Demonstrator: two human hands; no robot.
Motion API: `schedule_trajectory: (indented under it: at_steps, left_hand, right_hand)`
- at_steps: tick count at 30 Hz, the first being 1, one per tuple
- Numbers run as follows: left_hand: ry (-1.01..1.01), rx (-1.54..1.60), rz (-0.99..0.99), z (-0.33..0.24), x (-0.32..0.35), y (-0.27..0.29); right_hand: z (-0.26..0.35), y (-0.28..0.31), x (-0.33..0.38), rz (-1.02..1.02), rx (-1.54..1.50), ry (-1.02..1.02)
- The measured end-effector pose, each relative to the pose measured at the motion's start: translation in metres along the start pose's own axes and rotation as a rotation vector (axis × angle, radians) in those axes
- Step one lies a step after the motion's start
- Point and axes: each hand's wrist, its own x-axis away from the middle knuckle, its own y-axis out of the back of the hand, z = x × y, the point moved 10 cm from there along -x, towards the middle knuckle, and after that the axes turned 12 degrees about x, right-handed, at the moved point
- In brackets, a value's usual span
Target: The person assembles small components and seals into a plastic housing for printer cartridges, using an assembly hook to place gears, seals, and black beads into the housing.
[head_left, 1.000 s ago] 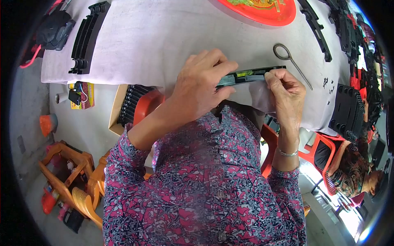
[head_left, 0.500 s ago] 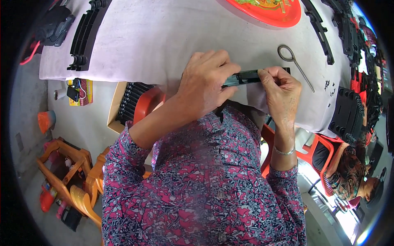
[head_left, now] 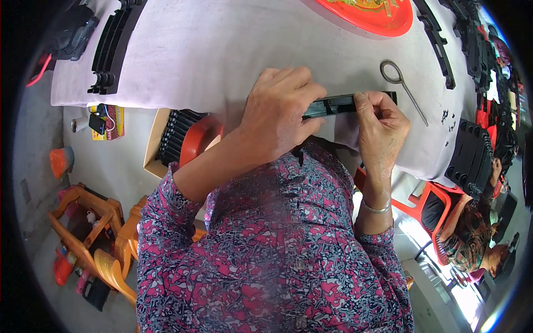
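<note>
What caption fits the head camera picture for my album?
Both hands hold a black strip at a cloth-covered table, near a looped metal rod and red plate.

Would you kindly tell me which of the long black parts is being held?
The black strip between the left hand and right hand; the left part and right part lie on the cloth.

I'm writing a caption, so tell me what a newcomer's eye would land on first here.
Probably the bright red plate, at the top edge right of centre, standing out on the pale tablecloth. After that, the pink-patterned shirt filling the lower middle, and just above it the left hand and right hand, holding a slim dark strip between them.
</note>
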Motion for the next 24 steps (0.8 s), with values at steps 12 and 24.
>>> schedule_trajectory:
  at_steps: [12,24]
  left_hand:
    - [0.005,0.015,0.020,0.0040,0.0011,-0.0006]
    - [-0.015,0.049,-0.036,0.0054,0.0027,0.0024]
  right_hand:
    - [-0.0003,0.0014,0.0034,-0.046,0.093,0.015]
    - [0.0083,0.0013,0.0064,-0.130,0.158,0.103]
